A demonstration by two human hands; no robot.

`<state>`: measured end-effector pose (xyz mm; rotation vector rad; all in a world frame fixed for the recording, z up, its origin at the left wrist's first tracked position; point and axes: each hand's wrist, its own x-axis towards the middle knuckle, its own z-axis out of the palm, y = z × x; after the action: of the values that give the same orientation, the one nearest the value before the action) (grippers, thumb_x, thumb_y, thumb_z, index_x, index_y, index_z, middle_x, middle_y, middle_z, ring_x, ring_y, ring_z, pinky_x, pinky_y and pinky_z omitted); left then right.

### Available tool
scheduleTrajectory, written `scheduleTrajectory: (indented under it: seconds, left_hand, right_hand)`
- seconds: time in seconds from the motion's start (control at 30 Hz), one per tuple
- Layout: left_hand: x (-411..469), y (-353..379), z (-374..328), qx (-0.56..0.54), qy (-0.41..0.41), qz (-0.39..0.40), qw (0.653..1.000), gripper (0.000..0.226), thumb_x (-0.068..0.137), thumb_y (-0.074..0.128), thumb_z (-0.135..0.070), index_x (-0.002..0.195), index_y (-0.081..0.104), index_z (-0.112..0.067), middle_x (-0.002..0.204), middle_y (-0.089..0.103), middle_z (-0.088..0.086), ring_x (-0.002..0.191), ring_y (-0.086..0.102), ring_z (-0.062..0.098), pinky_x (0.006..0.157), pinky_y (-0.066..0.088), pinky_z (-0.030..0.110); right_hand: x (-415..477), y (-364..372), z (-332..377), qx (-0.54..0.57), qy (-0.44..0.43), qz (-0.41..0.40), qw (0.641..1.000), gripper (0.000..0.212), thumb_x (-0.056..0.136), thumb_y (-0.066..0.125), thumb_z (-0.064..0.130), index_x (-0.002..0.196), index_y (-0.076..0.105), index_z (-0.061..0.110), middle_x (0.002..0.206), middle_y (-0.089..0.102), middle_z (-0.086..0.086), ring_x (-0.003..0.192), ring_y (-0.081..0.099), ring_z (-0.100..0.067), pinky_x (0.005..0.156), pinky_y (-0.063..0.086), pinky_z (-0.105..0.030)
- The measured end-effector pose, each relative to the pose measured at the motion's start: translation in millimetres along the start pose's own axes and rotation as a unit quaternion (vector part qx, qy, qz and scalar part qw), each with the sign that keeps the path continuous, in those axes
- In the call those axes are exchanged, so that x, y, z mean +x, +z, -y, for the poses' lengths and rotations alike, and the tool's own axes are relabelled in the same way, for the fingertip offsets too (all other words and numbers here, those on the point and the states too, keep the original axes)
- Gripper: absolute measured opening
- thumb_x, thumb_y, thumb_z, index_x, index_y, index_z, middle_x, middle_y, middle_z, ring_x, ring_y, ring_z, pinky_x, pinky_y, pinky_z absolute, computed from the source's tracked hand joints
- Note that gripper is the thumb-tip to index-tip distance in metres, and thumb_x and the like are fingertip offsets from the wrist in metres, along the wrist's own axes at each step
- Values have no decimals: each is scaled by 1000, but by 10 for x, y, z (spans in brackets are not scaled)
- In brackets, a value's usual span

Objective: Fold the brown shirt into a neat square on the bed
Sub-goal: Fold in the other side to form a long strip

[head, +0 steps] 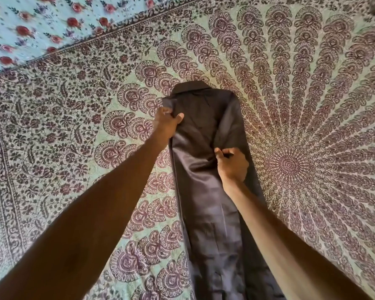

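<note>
Nearest you, both bare forearms reach in from the bottom edge, and the hem end of the brown shirt runs out of view between them. The shirt lies on the bed as a long, narrow strip with its sides turned in, stretching away from you slightly left of the middle of the mandala-print bedspread. The round centre of that print sits just to the right of the strip.

Further along, your right hand rests on the right half of the shirt about midway up. Its fingers are curled in and pinch a small ridge of cloth at a crease near the strip's centre line.

A little beyond that, your left hand is at the shirt's left edge, below the shoulder. The thumb lies on top of the fabric and the other fingers curl round the edge, so it grips the folded side.

At the far end of the strip the collar lies flat, pointing away from you. At the far left, past the bedspread's border, a pale floral sheet with red roses shows.
</note>
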<state>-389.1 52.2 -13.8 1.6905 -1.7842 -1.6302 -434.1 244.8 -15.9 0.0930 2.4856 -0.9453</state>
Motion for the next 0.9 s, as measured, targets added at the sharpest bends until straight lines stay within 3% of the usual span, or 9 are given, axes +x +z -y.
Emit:
scheduleTrajectory:
  seconds: [0.1,0.17,0.23,0.33,0.43,0.53,0.67,0.8,0.9]
  left_hand:
    - [-39,3,-14,34,26,-123,991,36,89,62,-13,123,48,-13,111,61,8,99,60,24,79,48,26]
    - [-63,0,46,58,14,-143,988,39,92,57,-12,129,44,-14,122,60,12,110,58,29,84,44,29]
    - [-27,-23,117,78,22,-119,990,44,94,55,-14,135,38,-16,116,62,10,108,58,29,82,43,29]
    - [126,-117,170,123,109,-61,985,55,92,58,-10,140,33,-20,86,57,-3,87,57,21,77,50,33]
    - [309,-209,142,220,225,-28,949,55,87,54,0,137,39,-18,95,62,6,85,60,22,67,50,31]
    - [446,-279,79,347,273,32,897,45,84,53,3,125,51,-16,107,62,16,96,60,29,73,49,35]
    - [593,-362,-34,397,219,40,890,20,81,66,-8,101,65,-9,104,67,19,99,63,35,81,52,38]
    - [623,-418,-146,425,165,-56,888,24,82,71,-17,103,68,-5,109,67,19,102,63,36,79,50,39]
    - [635,-432,-62,402,161,-52,900,25,84,70,-19,104,68,-5,109,68,19,103,63,35,82,47,35]
  right_hand:
    - [-27,32,-74,50,18,-33,998,18,88,67,30,95,70,14,93,72,-6,92,66,-24,66,36,-21]
    - [-49,48,-98,65,11,-47,997,12,89,65,27,92,68,15,82,67,0,84,66,-21,64,36,-22]
    - [-67,58,-92,61,3,-50,997,11,92,61,25,94,67,16,76,60,5,78,61,-19,61,33,-21]
    - [-87,78,-101,19,-13,-67,998,15,95,55,29,99,65,18,90,67,-2,84,60,-23,63,32,-26]
    - [-92,128,-112,29,-52,-72,996,15,95,55,27,98,64,16,85,65,0,81,61,-24,62,31,-26]
    - [-106,164,-91,59,-93,-58,992,14,95,55,20,97,66,11,80,58,6,72,51,-13,58,25,-19]
    - [-109,180,-92,76,-106,-56,990,15,95,54,17,98,67,11,81,62,6,73,53,-11,61,27,-15]
    - [-88,181,-115,83,-94,-55,991,15,94,55,14,99,69,10,84,66,4,75,55,-10,64,29,-12]
    - [-52,206,-158,91,-91,-39,991,14,92,57,15,97,70,14,88,71,0,79,62,-17,63,32,-11]
